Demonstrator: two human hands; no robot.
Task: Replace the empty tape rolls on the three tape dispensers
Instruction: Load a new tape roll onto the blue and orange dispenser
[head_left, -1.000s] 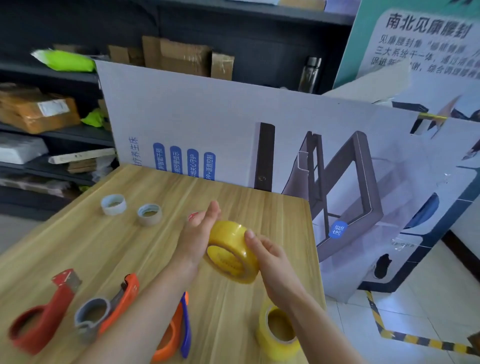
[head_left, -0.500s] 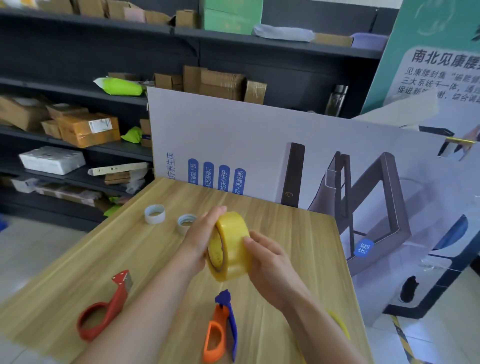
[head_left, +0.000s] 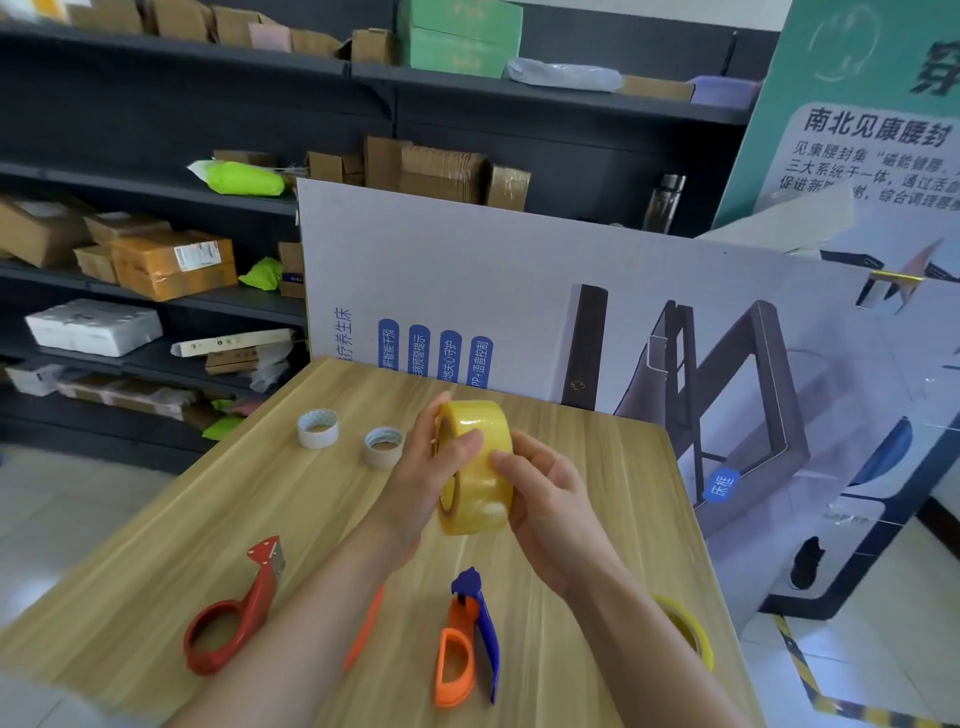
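— Since a second ago, both hands have lifted the yellow tape roll (head_left: 475, 467) and turned it on edge.
— How's the grip?
— Left hand (head_left: 434, 480) and right hand (head_left: 545, 506) both close around it, above the desk (head_left: 597, 457).
— And the rest?
— Two empty cores (head_left: 318, 428) sit left of the grip — red dispenser (head_left: 234, 618) and orange-blue dispenser (head_left: 467, 644) lie nearer than it.

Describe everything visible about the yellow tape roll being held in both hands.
The yellow tape roll is a full, thick roll of glossy, translucent yellow tape. It is held above the wooden table, tipped on edge with its open core facing left. The left hand cups that side, thumb on the outer band; the right hand grips the right side.
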